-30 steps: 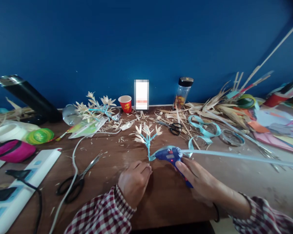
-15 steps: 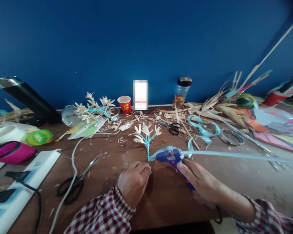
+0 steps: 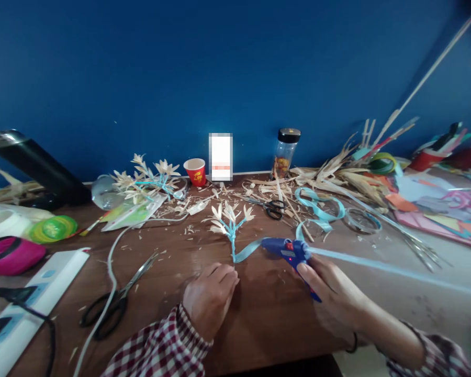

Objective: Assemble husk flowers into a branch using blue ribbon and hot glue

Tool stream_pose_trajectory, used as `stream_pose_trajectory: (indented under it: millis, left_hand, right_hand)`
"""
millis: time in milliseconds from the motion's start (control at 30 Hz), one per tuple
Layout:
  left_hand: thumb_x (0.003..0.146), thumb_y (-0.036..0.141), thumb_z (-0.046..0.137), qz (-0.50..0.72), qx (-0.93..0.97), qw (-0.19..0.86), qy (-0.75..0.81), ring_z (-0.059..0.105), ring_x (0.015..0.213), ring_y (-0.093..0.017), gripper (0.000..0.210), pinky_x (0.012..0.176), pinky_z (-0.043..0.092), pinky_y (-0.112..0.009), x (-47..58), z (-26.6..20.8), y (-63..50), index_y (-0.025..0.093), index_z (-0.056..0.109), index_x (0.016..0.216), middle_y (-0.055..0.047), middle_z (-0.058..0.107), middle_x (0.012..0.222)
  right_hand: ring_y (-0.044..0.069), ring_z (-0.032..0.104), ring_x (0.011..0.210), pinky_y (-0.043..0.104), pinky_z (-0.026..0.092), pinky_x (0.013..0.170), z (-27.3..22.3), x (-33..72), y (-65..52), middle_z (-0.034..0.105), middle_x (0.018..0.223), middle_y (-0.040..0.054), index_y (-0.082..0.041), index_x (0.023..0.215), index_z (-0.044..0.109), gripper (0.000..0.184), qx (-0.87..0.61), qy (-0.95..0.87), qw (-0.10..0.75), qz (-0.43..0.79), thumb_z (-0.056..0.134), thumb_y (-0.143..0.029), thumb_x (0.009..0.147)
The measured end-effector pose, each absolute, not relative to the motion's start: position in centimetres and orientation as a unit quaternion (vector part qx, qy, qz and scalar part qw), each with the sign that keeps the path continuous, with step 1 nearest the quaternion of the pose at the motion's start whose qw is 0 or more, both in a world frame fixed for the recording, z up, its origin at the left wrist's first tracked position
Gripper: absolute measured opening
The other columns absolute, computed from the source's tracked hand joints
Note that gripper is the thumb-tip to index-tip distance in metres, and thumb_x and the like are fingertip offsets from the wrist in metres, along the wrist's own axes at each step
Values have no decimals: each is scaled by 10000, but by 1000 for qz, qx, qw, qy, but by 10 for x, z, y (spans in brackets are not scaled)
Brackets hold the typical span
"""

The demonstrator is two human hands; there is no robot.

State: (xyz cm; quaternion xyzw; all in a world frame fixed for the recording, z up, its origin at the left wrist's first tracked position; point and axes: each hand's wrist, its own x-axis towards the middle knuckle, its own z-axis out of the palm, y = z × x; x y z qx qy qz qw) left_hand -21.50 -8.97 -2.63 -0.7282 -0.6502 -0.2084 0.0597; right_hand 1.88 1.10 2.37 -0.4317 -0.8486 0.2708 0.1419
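Observation:
My right hand [image 3: 327, 280] is wrapped round a blue glue gun [image 3: 288, 251], which has a small red light on and a long pale glue stick [image 3: 377, 262] coming out of its back. My left hand [image 3: 212, 290] is closed at the lower end of an upright flower stem [image 3: 232, 246], wound in light blue and topped with pale husk-like petals [image 3: 230, 214]. Its fingertips are pinched and mostly hidden from me. From the stem's foot a light blue ribbon [image 3: 249, 251] runs right, passing behind the glue gun's nozzle.
Black-handled scissors [image 3: 105, 311] lie left, beside a white cord and a power strip [image 3: 58, 283]. Farther back are a second flower spray [image 3: 153, 180], a red paper cup [image 3: 196, 172], small scissors [image 3: 275, 208], a lidded jar [image 3: 286, 154] and dry husks [image 3: 329, 170]. Scraps litter the table.
The glue gun has drawn back to the right, away from the stem's foot, showing more of the ribbon. My left hand still holds the stem. The whole view has shifted slightly.

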Motion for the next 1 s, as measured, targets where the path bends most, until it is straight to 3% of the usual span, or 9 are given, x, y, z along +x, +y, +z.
stream_pose_trajectory:
  millis: [267, 433, 633, 833, 900, 1000]
  left_hand:
    - [860, 235, 491, -255, -727, 96, -630, 609, 801, -173, 161, 665, 478, -285, -219, -32, -87, 229, 651, 846, -5, 687, 871]
    - [857, 284, 502, -267, -734, 125, -612, 622, 795, -159, 160, 682, 474, -267, -221, -32, -86, 247, 658, 858, 8, 692, 858]
    - [852, 333, 498, -279, -720, 94, -628, 634, 793, -160, 185, 701, 473, -258, -219, -31, -88, 248, 661, 830, -1, 697, 854]
    - [845, 403, 449, -241, -627, -28, -741, 617, 622, -146, 293, 574, 438, -237, -236, -12, -66, 226, 674, 783, -16, 698, 756]
    - [829, 419, 449, -208, -603, -81, -766, 635, 674, -169, 317, 610, 428, -249, -241, -5, -51, 215, 689, 797, -33, 711, 766]
    - [792, 488, 453, -182, -559, -123, -800, 634, 661, -194, 390, 597, 399, -264, -243, 2, -31, 196, 692, 696, -56, 702, 683]
  right_hand:
    - [224, 587, 739, 316, 421, 629, 13, 103, 56, 604, 875, 68, -190, 953, 519, 309, -559, -823, 91, -49, 378, -454, 874]
    - [252, 575, 807, 327, 412, 641, 6, 147, 87, 596, 914, 110, -170, 957, 533, 309, -618, -765, 70, -168, 396, -434, 874]
    - [269, 567, 838, 343, 409, 657, -1, 171, 105, 592, 942, 131, -153, 1117, 496, 365, -635, -750, 49, -179, 381, -410, 885]
    - [307, 583, 876, 385, 420, 703, -3, 181, 105, 604, 1022, 154, -179, 1247, 438, 535, -622, -768, 74, -135, 434, -520, 835]
    - [326, 593, 877, 388, 418, 685, 3, 183, 103, 616, 1008, 177, -172, 1258, 439, 581, -611, -778, 70, -127, 438, -553, 820]
    - [298, 624, 818, 376, 403, 634, 20, 183, 97, 627, 990, 198, -193, 1224, 490, 487, -602, -788, 60, -109, 398, -500, 857]
